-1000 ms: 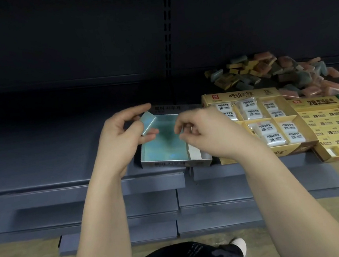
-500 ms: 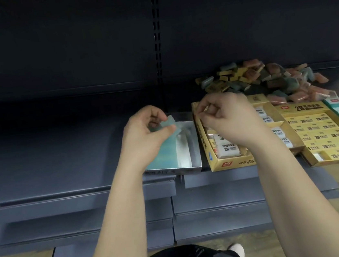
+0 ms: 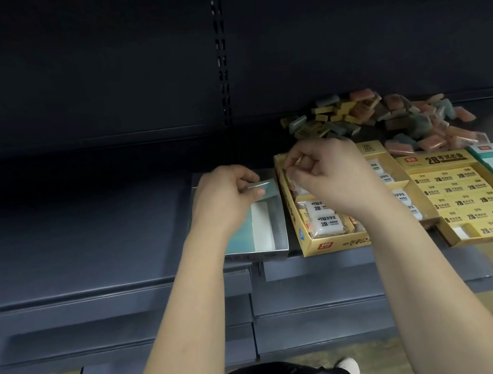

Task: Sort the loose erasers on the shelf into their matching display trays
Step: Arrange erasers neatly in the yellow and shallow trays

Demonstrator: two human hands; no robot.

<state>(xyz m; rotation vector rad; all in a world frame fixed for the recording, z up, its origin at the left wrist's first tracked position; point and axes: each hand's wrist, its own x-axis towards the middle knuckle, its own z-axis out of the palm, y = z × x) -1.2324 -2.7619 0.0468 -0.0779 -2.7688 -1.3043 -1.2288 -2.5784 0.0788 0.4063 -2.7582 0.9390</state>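
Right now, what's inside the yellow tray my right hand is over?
The yellow tray holds wrapped white erasers marked 2B. The right hand and forearm cover its back and middle, so what lies there cannot be seen.

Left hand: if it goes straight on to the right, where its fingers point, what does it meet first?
The left hand, pinching a teal eraser, would probably meet the yellow tray at its left wall first; its height above is unclear.
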